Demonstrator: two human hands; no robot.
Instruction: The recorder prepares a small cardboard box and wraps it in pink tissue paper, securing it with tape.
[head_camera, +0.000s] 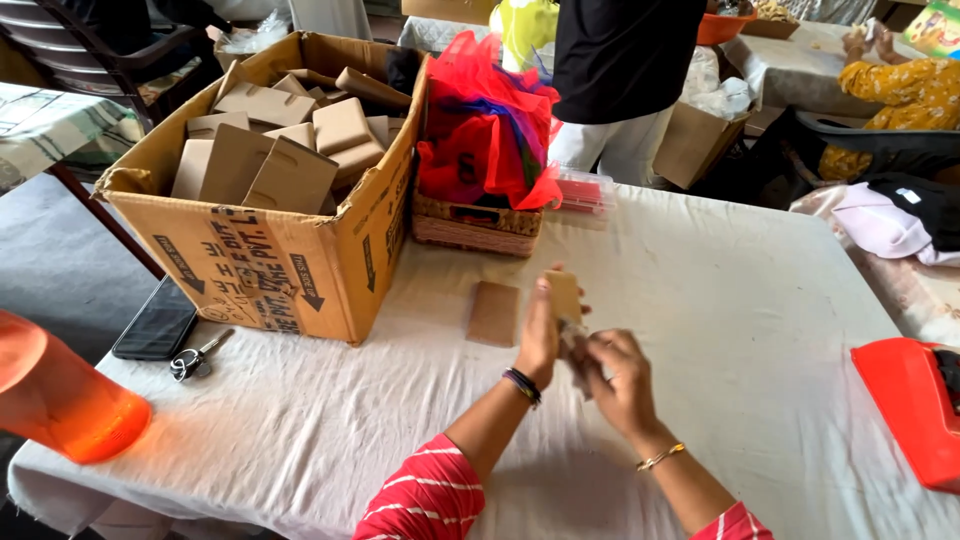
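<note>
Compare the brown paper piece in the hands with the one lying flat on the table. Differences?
The held brown piece stands upright, pinched in the left hand with the right hand at its lower edge; the flat brown piece lies on the white tablecloth, untouched. The held one is partly hidden by fingers; the flat one shows whole. The held one looks lighter tan. Both are small, rectangular, plain brown.

I sit at a table (760, 300) draped in white cloth. Grey floor (60, 260) lies to my left, with a dark chair (120, 50) beyond it. Ahead stands another cloth-covered table (800, 60). Soft daylight falls evenly over everything.
</note>
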